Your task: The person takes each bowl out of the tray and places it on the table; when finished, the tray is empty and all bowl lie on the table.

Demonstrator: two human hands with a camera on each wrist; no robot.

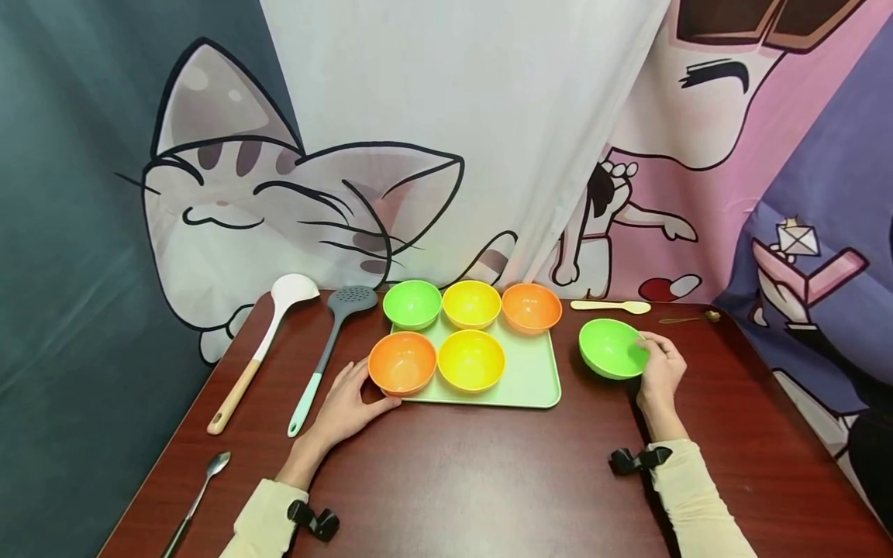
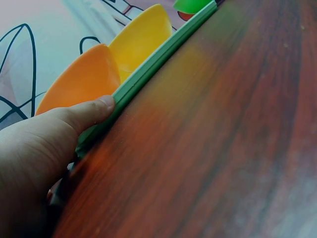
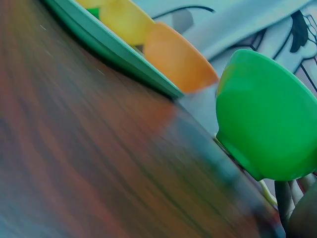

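Observation:
My right hand [image 1: 661, 372] pinches the right rim of a bright green bowl [image 1: 608, 349], held to the right of the tray. In the right wrist view, the outside of this green bowl [image 3: 267, 114] faces me, fingers below it. My left hand [image 1: 349, 407] spreads around the front left corner of a pale green tray [image 1: 533, 372]. Its straight thumb [image 2: 91, 114] touches the tray's edge, and the fingers lie beside an orange bowl [image 1: 402, 364]. Next to that sits a yellow bowl [image 1: 470, 362]. Behind them stand green [image 1: 412, 304], yellow [image 1: 472, 304] and orange [image 1: 532, 308] bowls.
Left of the tray lie a slotted turner [image 1: 328, 349], a white ladle [image 1: 268, 341] with a wooden handle, and a metal spoon [image 1: 202, 496]. A cream spoon [image 1: 610, 307] and a thin gold-coloured spoon [image 1: 691, 318] lie along the back right. Printed curtains [image 1: 488, 139] hang behind.

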